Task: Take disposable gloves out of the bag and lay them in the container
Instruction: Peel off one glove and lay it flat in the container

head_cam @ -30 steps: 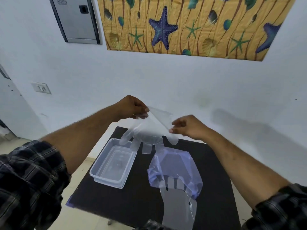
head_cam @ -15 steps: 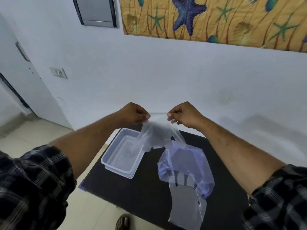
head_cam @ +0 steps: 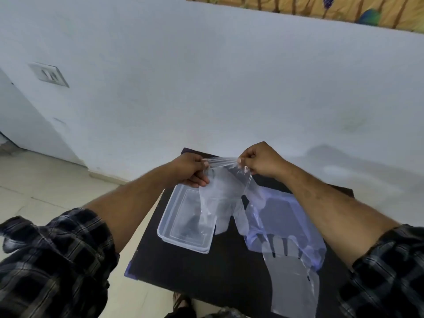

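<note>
Filmy clear glove [head_cam: 220, 198] pinched taut between left hand [head_cam: 190, 169] and right hand [head_cam: 261, 160] fingers, above rectangular translucent container [head_cam: 167, 228].

- The left hand [head_cam: 191, 169] and right hand [head_cam: 261, 160] pinch the cuff of a clear glove [head_cam: 221, 196], stretched between them above the black table [head_cam: 224, 271].
- The glove's fingers hang over the near right corner of the clear container [head_cam: 183, 235].
- Right of the container lies the bluish bag [head_cam: 286, 226], more gloves [head_cam: 291, 281] sticking out of it.
</note>
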